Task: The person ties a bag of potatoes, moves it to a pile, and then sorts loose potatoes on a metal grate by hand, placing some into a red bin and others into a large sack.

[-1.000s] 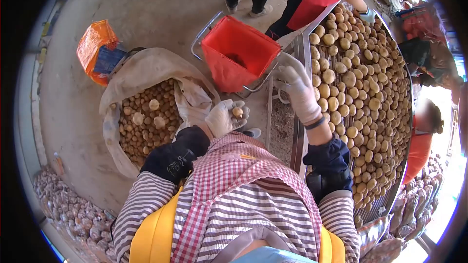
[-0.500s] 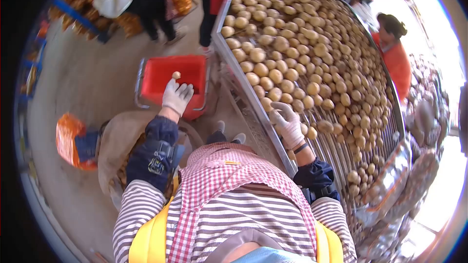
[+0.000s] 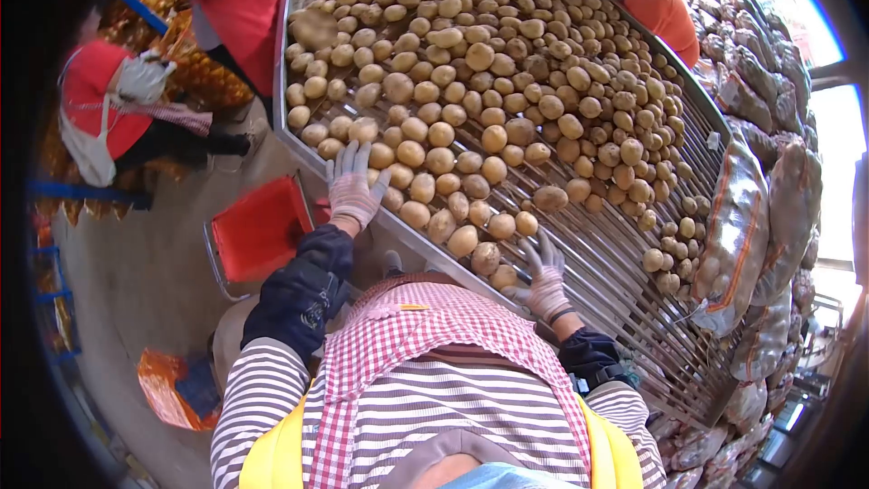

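Potatoes (image 3: 440, 160) lie spread over a slatted metal sorting table (image 3: 625, 308) in front of me. My left hand (image 3: 354, 188), in a pale knitted glove, reaches over the table's near rim. Its fingers are spread beside the nearest potatoes, and no potato shows in it. My right hand (image 3: 545, 279), gloved too, rests low over the bars at the near edge. Its fingers are apart, next to the last potatoes of the front row; its palm side is hidden.
A red bin (image 3: 264, 228) stands on the floor left of the table. Filled mesh sacks (image 3: 733, 226) are stacked along the right. Co-workers in red (image 3: 237, 0) and orange (image 3: 654, 4) stand at the table's far sides; another person (image 3: 104, 95) bends at the left. An orange bag (image 3: 172, 389) lies lower left.
My view has swung right. My left hand has gone from above the red bin, where a potato was at its fingertips, to the table rim. My right hand's fingers have spread.
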`<state>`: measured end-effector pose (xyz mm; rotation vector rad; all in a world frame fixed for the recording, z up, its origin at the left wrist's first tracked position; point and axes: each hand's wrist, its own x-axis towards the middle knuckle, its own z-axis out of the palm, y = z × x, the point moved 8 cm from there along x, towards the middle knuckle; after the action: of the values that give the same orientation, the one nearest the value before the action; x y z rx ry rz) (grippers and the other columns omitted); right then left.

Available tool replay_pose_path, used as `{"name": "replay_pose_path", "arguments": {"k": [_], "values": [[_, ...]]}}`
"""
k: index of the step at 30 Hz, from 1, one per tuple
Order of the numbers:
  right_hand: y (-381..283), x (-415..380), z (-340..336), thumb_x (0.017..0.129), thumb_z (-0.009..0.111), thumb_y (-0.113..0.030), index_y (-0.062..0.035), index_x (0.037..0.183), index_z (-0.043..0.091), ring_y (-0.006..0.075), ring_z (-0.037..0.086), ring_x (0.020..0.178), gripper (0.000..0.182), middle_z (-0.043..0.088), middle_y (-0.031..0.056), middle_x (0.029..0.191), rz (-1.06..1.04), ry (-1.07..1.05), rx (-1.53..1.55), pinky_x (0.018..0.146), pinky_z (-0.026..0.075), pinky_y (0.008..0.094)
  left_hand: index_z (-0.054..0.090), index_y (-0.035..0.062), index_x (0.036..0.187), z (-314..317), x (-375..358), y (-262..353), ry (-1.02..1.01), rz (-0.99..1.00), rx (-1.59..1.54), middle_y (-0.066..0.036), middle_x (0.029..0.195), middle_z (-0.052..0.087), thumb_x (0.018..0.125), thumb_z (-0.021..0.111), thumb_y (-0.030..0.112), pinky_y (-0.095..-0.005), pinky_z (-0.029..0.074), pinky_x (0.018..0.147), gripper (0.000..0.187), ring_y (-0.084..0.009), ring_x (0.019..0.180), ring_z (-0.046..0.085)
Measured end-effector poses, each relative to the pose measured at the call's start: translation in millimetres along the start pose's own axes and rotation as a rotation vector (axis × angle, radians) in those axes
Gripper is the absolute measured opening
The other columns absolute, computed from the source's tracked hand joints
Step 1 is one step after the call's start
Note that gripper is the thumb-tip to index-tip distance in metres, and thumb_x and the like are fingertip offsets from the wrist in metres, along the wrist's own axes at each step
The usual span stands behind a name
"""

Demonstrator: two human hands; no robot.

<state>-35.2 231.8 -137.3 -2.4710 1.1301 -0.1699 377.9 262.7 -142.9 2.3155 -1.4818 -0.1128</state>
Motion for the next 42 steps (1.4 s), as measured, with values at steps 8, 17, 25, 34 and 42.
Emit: {"name": "replay_pose_path", "arguments": {"k": [8, 17, 25, 34, 42], "values": [[-31, 76, -2, 0.054, 0.088, -0.063, -0.0323, 0.137, 0.062, 0.0524, 0.023, 0.148, 0.092, 0.025, 0.0261, 0.163, -0.149, 0.142, 0.155, 0.118, 0.018, 0.0684, 0.048, 0.0185, 0.153, 6, 34, 9, -0.217, -0.076, 0.165, -0.027, 0.167, 0.013, 0.087, 0.071, 0.049, -0.0542, 0.033, 0.118, 0.076, -0.0507, 0.14, 0.038], [-81, 297, -14, 0.073, 0.083, -0.049, -0.0173, 0.145, 0.052, 0.0408, 0.042, 0.14, 0.085, 0.046, 0.0159, 0.153, -0.339, 0.298, 0.076, 0.117, 0.03, 0.0579, 0.054, 0.0114, 0.146, 4, 41, 2, -0.146, -0.124, 0.089, -0.028, 0.164, 0.02, 0.084, 0.076, 0.035, -0.0511, 0.041, 0.113, 0.069, -0.0498, 0.135, 0.045], [-46, 357, -82, 0.082, 0.074, -0.025, -0.0193, 0.128, 0.061, 0.0338, 0.05, 0.129, 0.048, 0.057, 0.0122, 0.136, -0.093, 0.657, 0.072, 0.108, 0.036, 0.0533, 0.057, 0.0091, 0.142, -5, 42, 1, -0.062, -0.161, 0.022, -0.03, 0.159, 0.031, 0.088, 0.072, 0.028, -0.0489, 0.041, 0.114, 0.059, -0.0491, 0.137, 0.045], [29, 320, -53, 0.09, 0.067, -0.038, -0.0139, 0.104, 0.066, 0.0328, 0.064, 0.099, 0.028, 0.069, 0.0143, 0.1, 0.169, 0.168, -0.435, 0.083, 0.049, 0.0475, 0.061, 0.011, 0.137, -4, 40, -2, -0.008, -0.131, 0.028, -0.027, 0.16, 0.031, 0.086, 0.074, 0.032, -0.0515, 0.044, 0.109, 0.056, -0.0492, 0.128, 0.052], [-40, 288, -37, 0.084, 0.069, -0.016, -0.0146, 0.102, 0.064, 0.0352, 0.065, 0.089, 0.019, 0.067, 0.0137, 0.094, -0.239, 0.219, 0.036, 0.076, 0.052, 0.0492, 0.063, 0.0123, 0.134, 0, 38, -8, 0.023, -0.142, -0.043, -0.026, 0.158, 0.035, 0.087, 0.073, 0.03, -0.0513, 0.044, 0.108, 0.051, -0.0456, 0.126, 0.054]]}}
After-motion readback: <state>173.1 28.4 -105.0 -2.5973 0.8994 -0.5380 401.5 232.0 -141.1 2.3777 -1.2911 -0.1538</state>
